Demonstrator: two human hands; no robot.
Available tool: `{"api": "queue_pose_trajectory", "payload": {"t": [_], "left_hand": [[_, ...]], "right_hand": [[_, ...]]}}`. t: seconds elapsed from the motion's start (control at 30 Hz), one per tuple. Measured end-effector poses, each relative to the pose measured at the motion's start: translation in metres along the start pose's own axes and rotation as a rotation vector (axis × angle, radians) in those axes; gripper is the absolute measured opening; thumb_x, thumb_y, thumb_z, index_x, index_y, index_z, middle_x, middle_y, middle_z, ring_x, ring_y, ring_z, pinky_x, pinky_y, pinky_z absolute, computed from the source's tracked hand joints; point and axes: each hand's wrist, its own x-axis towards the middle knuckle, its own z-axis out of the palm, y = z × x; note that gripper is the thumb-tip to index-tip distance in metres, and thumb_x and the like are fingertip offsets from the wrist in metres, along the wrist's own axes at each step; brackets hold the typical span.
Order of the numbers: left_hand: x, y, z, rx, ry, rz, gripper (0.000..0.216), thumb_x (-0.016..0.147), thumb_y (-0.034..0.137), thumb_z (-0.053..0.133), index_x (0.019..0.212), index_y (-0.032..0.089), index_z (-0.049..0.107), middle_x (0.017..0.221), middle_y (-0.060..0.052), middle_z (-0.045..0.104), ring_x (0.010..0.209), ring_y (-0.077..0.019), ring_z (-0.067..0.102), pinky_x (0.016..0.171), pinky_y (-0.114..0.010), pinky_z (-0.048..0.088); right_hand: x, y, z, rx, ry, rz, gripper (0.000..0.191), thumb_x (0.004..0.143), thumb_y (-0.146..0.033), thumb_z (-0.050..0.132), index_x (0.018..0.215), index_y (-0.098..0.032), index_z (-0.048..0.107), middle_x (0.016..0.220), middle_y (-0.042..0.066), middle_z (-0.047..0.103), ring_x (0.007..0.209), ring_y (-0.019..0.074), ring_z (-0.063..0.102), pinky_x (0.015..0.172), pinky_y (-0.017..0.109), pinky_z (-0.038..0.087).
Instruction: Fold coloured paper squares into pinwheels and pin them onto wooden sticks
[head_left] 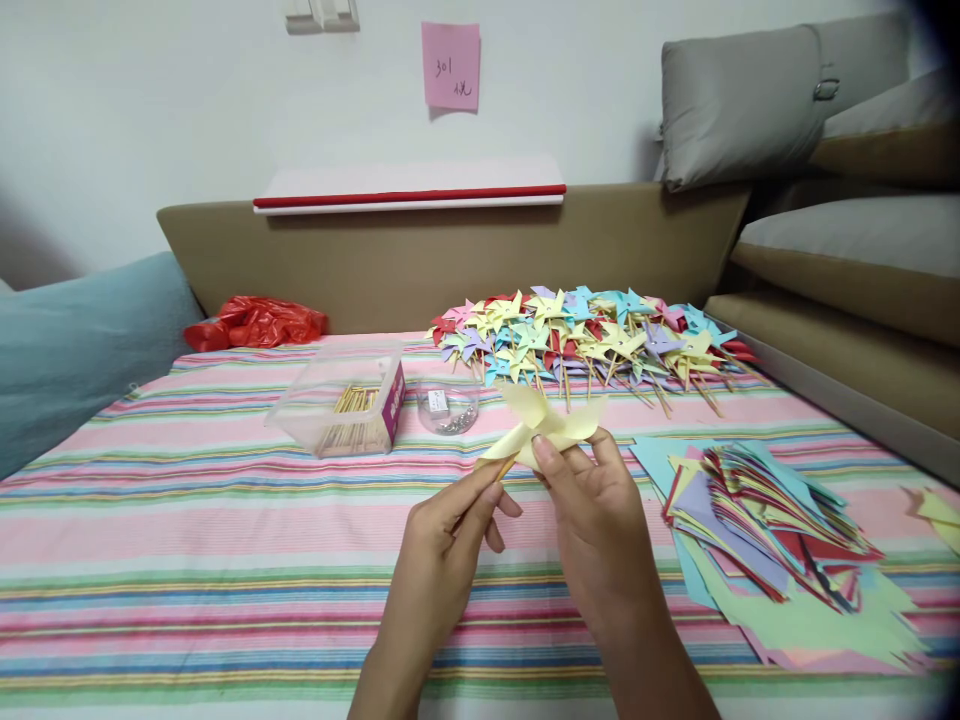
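Observation:
A pale yellow paper pinwheel (541,420) is held up between my two hands, above the striped cloth. My left hand (454,520) pinches its thin wooden stick (505,466) just below the paper. With the thumb on the front near the centre, my right hand (592,490) grips the paper blades, its fingers behind them. Most of the stick is hidden by my left fingers. Beyond my hands, a round clear packet (448,410) holds small metal pieces and a white label.
A clear plastic box (352,400) of wooden sticks stands left of centre. Finished pinwheels (592,335) lie heaped at the back. Cut paper sheets (780,540) with scissors (825,575) on them are at the right. A red plastic bag (259,322) lies back left.

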Motion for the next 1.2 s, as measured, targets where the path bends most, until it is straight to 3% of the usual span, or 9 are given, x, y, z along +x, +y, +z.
{"api": "queue_pose_trajectory", "payload": {"t": [0.17,0.3,0.4,0.7,0.93,1.0,1.1,1.2], "left_hand": [[-0.001,0.001,0.001,0.021,-0.028,-0.11,0.035,0.098,0.042,0.055,0.126,0.026,0.068,0.091,-0.001,0.073,0.064,-0.0116,0.058,0.068,-0.025,0.049],[-0.001,0.003,-0.001,0.001,-0.105,-0.162,0.035,0.099,0.046,0.051,0.108,0.021,0.073,0.092,-0.003,0.073,0.068,-0.0136,0.061,0.069,-0.027,0.048],[-0.001,0.005,-0.003,-0.072,-0.132,-0.194,0.034,0.099,0.046,0.051,0.109,0.02,0.072,0.086,-0.003,0.073,0.071,-0.0148,0.062,0.072,-0.027,0.047],[-0.001,0.005,-0.005,-0.156,-0.122,-0.216,0.033,0.099,0.044,0.05,0.107,0.018,0.071,0.081,-0.003,0.073,0.073,-0.0163,0.063,0.074,-0.028,0.047],[-0.001,0.005,-0.003,-0.152,-0.162,-0.23,0.035,0.099,0.047,0.049,0.105,0.018,0.068,0.083,-0.003,0.075,0.076,-0.0176,0.065,0.076,-0.03,0.047],[-0.001,0.003,-0.002,-0.151,-0.108,-0.24,0.035,0.1,0.048,0.048,0.103,0.019,0.067,0.086,-0.004,0.077,0.082,-0.019,0.067,0.08,-0.031,0.046],[0.001,-0.002,-0.002,-0.169,0.087,-0.261,0.037,0.099,0.051,0.048,0.101,0.019,0.067,0.103,-0.008,0.078,0.104,-0.0224,0.066,0.09,-0.033,0.044],[0.004,-0.009,-0.002,-0.278,0.269,-0.25,0.036,0.097,0.052,0.052,0.105,0.02,0.066,0.12,-0.009,0.075,0.122,-0.0245,0.06,0.099,-0.036,0.041]], "right_hand": [[0.001,0.002,-0.001,0.022,0.047,0.024,0.035,0.077,-0.035,0.082,0.104,-0.023,0.062,0.104,0.004,0.076,0.1,0.0188,0.07,0.091,0.035,0.05],[0.003,0.001,-0.004,0.024,0.122,0.035,0.037,0.075,-0.036,0.084,0.104,-0.023,0.065,0.104,0.003,0.076,0.105,0.019,0.068,0.093,0.033,0.05],[0.005,0.001,-0.007,0.02,0.169,0.053,0.04,0.072,-0.037,0.087,0.104,-0.024,0.067,0.104,0.002,0.076,0.104,0.0186,0.068,0.091,0.032,0.051],[0.006,0.004,-0.011,-0.018,0.152,0.1,0.033,0.074,-0.038,0.085,0.099,-0.022,0.07,0.103,0.001,0.076,0.104,0.0175,0.067,0.088,0.029,0.051],[0.006,0.003,-0.011,-0.074,0.172,0.132,0.044,0.073,-0.045,0.084,0.106,-0.022,0.066,0.11,0.003,0.071,0.101,0.0193,0.064,0.078,0.029,0.05],[0.006,0.004,-0.011,-0.136,0.255,0.124,0.05,0.072,-0.052,0.082,0.109,-0.025,0.061,0.118,0.004,0.066,0.103,0.0205,0.063,0.075,0.03,0.05],[0.004,0.008,-0.01,-0.301,0.323,0.111,0.051,0.079,-0.064,0.07,0.112,-0.027,0.057,0.119,0.006,0.062,0.107,0.0231,0.06,0.078,0.033,0.05],[-0.001,0.015,-0.006,-0.559,0.1,0.111,0.039,0.085,-0.061,0.062,0.097,-0.025,0.062,0.105,0.006,0.064,0.098,0.0237,0.06,0.079,0.034,0.047]]}}
